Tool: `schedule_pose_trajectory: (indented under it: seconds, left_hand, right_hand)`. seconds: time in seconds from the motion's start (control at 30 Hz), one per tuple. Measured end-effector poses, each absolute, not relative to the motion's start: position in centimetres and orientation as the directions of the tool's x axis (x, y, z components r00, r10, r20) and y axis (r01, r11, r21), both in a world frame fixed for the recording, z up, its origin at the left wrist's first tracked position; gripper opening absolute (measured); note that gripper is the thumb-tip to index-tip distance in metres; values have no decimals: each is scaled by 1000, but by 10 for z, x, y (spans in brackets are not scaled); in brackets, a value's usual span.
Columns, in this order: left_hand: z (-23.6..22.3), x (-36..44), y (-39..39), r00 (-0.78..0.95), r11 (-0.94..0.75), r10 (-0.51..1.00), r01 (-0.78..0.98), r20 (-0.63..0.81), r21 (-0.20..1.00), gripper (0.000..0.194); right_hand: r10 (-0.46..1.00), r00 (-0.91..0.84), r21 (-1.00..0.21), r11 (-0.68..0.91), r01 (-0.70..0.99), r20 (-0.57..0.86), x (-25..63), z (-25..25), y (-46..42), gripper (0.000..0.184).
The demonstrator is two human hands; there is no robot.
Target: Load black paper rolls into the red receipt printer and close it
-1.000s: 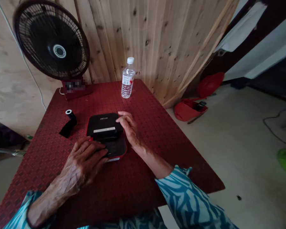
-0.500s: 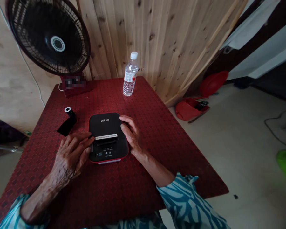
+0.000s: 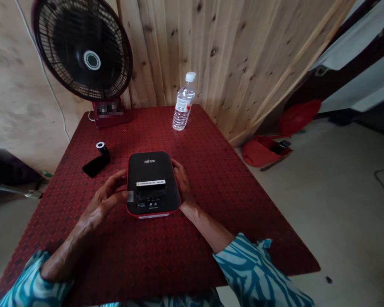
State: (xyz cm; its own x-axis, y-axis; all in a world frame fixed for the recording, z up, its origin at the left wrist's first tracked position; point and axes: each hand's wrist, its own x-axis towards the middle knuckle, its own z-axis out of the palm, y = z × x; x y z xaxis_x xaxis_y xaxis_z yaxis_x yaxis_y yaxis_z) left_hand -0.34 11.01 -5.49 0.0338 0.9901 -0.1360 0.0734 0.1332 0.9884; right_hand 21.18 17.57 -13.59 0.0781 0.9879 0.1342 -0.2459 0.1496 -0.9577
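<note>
A black device with a red base (image 3: 152,184) lies flat in the middle of the red patterned table (image 3: 166,247), lid down, with a white label strip and small buttons on top. My left hand (image 3: 106,197) grips its left side, fingers curled against the edge. My right hand (image 3: 182,184) presses against its right side, fingers bent along the edge. Both forearms wear blue and white striped sleeves. A small black roll with a white core (image 3: 101,151), a loose black strip trailing from it, lies on the table to the left of the device.
A black fan on a red base (image 3: 83,49) stands at the table's back left corner, before a wooden wall. A clear water bottle (image 3: 183,103) stands at the back. Red bags (image 3: 262,150) lie on the floor to the right.
The device's lid, raised a second ago, is down. My left hand slid off the front part to the left edge. My right hand shifted down along the right side.
</note>
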Motion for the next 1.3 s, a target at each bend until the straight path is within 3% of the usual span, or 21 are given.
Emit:
schedule_pose_trajectory:
  seconds: [0.2,0.4,0.67,0.9,0.97,1.03,1.1,1.17,1.23,1.3]
  left_hand:
    - [-55,3,113,91,236,969,-51,-231,970,71]
    - [-59,6,113,121,268,960,-146,-252,952,68]
    - [-66,1,113,155,196,970,-26,-190,980,69]
    - [-58,9,109,123,181,977,-27,-176,983,67]
    - [-55,5,109,127,172,976,40,-175,984,68]
    - [-49,0,113,81,67,993,203,-85,977,67]
    - [-40,-1,120,83,-131,991,423,105,897,51]
    - [-29,4,132,241,-348,937,589,253,729,32]
    - [-21,16,148,468,-507,856,676,219,535,29]
    - [-17,31,166,569,-558,820,769,62,313,32]
  right_hand:
    - [992,72,-955,118,-273,102,214,-137,177,34]
    - [994,74,-955,103,-276,86,213,-134,176,33]
    - [983,136,-965,154,-211,127,209,-130,173,42]
    - [982,121,-971,162,-176,142,208,-132,175,43]
    - [983,122,-968,157,-194,135,208,-132,176,41]
    - [985,109,-966,155,-207,135,209,-132,176,41]
    - [985,97,-965,163,-206,145,210,-132,176,40]
    - [985,86,-965,163,-203,148,211,-132,176,40]
    - [987,79,-967,156,-201,143,212,-132,176,39]
    - [986,74,-966,160,-203,147,212,-133,176,37]
